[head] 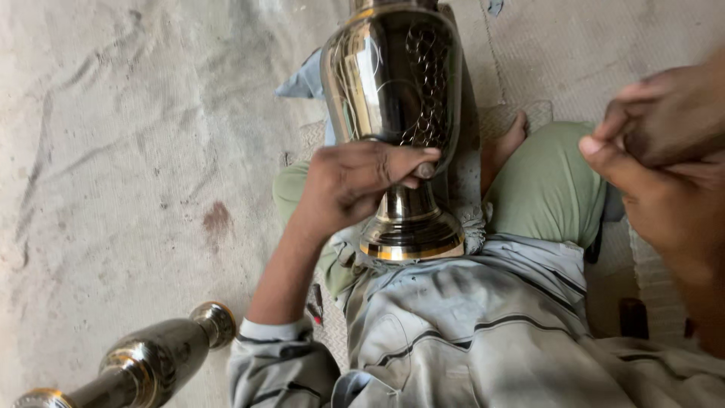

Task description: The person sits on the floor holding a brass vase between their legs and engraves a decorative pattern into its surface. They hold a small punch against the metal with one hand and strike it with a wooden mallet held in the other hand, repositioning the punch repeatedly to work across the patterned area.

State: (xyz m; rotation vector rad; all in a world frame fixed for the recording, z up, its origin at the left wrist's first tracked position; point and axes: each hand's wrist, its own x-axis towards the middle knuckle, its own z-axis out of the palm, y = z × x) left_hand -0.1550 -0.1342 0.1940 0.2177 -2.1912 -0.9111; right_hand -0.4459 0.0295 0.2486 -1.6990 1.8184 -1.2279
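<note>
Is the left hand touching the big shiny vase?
Touching. The head view shows the left hand wrapped around the narrow waist of the shiny metal vase, fingers pressed against it with no gap.

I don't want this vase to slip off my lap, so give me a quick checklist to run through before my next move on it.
1. Left hand gripping the metal vase at its waist: ok.
2. Vase foot seated against the lap: ok.
3. Right hand on the vase: not ok, it is off to the side.
4. Tool in the right hand: cannot tell.
5. Second vase lying on the floor, apart from the work: ok.
</note>
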